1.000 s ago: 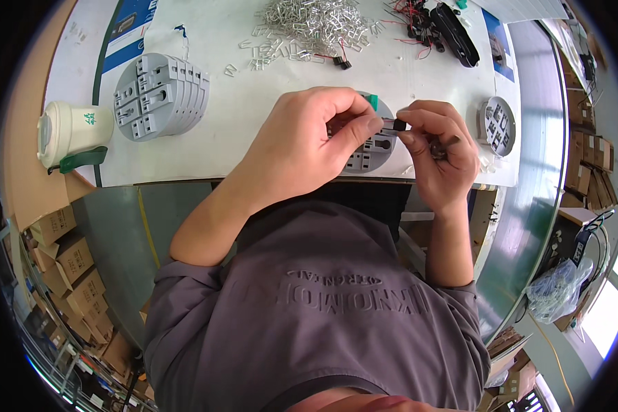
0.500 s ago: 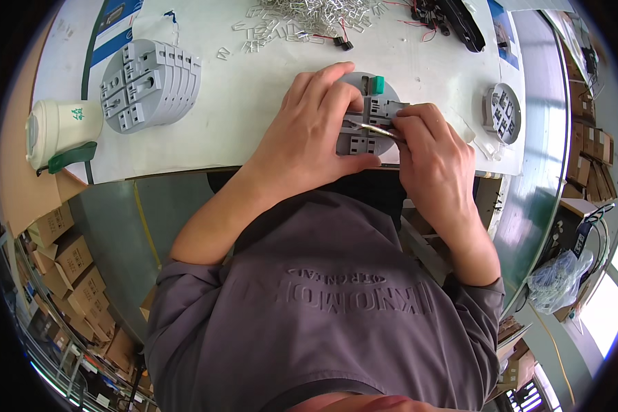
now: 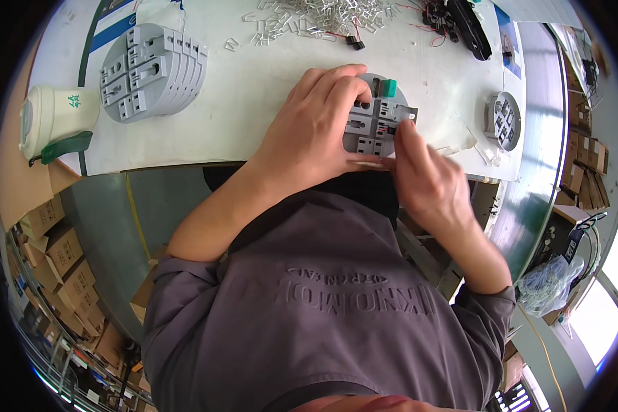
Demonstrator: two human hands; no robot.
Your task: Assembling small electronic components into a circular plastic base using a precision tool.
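Pressing down on a round grey fixture [image 3: 378,117], the left hand [image 3: 316,130] lies spread over its near-left part, fingers [image 3: 343,82] curled across its rim so that much of the disc is hidden beneath the palm. The right hand [image 3: 426,175] comes in from the near side, its fingers [image 3: 406,132] drawn narrow and tipped against a small dark part seated in the fixture; whether they pinch that part or only push on it is hard to make out, since motion blurs the hand. A green block [image 3: 389,88] sits in the fixture just beyond the left fingertips.

Far off to the left of the left fingers stands a stack of the same grey discs [image 3: 151,69], tilted on edge, and further left again a pale lidded cup [image 3: 51,117] with a green sleeve at its base; what it holds cannot be seen. Beyond both sets of fingers a heap of small clear and metal clips [image 3: 309,14] is cut off by the upper edge, with black wired connectors [image 3: 453,17] to its right. To the right of the right fingers a single grey disc [image 3: 505,120] rests near the edge of the white tabletop [image 3: 254,89]. A blue-and-white printed sheet [image 3: 117,27] lies at the far left corner, partly covered. Brown cardboard boxes [image 3: 48,247] are stacked on the floor at the left, and a crumpled clear bag [image 3: 546,285] hangs low at the right.
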